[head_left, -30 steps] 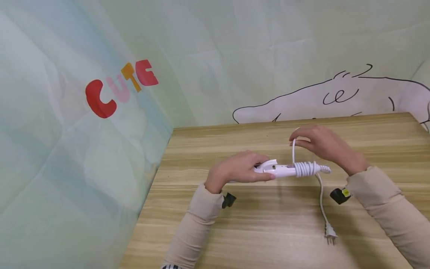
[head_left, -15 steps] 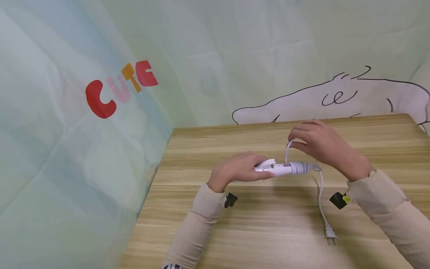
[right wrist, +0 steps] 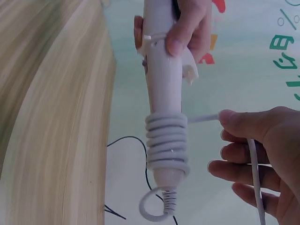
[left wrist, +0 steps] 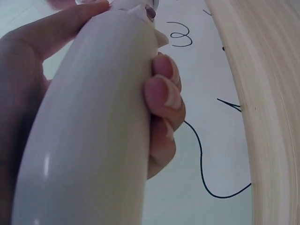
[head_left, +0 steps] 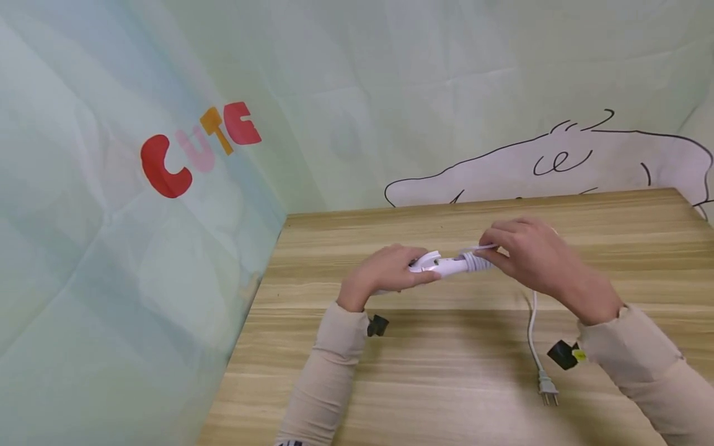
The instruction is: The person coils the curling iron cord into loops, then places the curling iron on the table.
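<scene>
A white curling iron (head_left: 448, 267) is held sideways above the table, and my left hand (head_left: 385, 269) grips its left part. In the left wrist view the fingers curl round its smooth body (left wrist: 93, 117). Several turns of white power cord (right wrist: 166, 140) are wound round the handle's other end, near the ribbed cord guard (right wrist: 169, 201). My right hand (head_left: 530, 254) pinches the cord between thumb and fingertips, just off the coils. The right wrist view shows a taut stretch there. Beyond that hand the cord hangs down to a two-pin plug (head_left: 548, 387) at the table.
Below the hands lies a wood-grain table (head_left: 424, 378), its back edge against a pale printed backdrop (head_left: 334, 124). Coloured letters (head_left: 167, 167) mark the left wall. Small black devices (head_left: 378, 325) stick out at both wrists.
My right hand has come down toward the near side, drawing the cord from upright above the iron to low over the coils. The iron has shifted slightly left and away. The plug has hardly moved.
</scene>
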{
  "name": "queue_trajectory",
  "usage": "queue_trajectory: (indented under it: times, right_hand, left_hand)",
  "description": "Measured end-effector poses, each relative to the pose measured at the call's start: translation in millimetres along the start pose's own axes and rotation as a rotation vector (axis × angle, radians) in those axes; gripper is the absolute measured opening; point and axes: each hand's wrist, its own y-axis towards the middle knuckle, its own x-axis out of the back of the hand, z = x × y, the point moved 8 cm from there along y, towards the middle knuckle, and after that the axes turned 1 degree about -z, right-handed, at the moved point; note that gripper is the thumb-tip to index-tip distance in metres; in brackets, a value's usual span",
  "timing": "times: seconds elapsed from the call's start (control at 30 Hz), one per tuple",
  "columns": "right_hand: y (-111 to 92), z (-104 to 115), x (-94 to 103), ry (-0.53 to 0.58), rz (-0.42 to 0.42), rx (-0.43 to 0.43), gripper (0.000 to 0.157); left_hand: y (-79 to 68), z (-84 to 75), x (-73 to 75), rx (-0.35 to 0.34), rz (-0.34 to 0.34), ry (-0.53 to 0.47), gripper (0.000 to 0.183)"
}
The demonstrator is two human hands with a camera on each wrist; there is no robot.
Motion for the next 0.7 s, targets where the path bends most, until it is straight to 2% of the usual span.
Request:
queue_trajectory:
  times: [0.07, 0.2, 0.37, 0.53, 0.7]
  right_hand:
    - [-2.7, 1.4, -3.4, 0.031, 0.035, -0.043, 0.009]
    - [-12.0, 1.7, -17.0, 0.096, 0.17, -0.156, 0.009]
    - [-23.4, 3.9, -36.6, 0.259, 0.304, -0.233, 0.006]
    - [-31.2, 2.8, -57.3, 0.461, 0.352, -0.283, 0.012]
    - [-40.2, -4.8, -80.5, 0.691, 0.381, -0.399, 0.014]
  left_hand:
    - [-0.9, 3.4, 3.3, 0.016, -0.008, -0.008, 0.032]
    - [-2.9, 10.0, 9.7, 0.042, -0.031, -0.01, 0.032]
    - [-4.6, 11.4, 13.2, 0.041, -0.04, -0.031, 0.032]
    - [-5.1, 8.9, 12.6, 0.033, -0.04, -0.031, 0.032]
    - [-6.7, 3.0, 14.8, 0.014, -0.045, -0.036, 0.032]
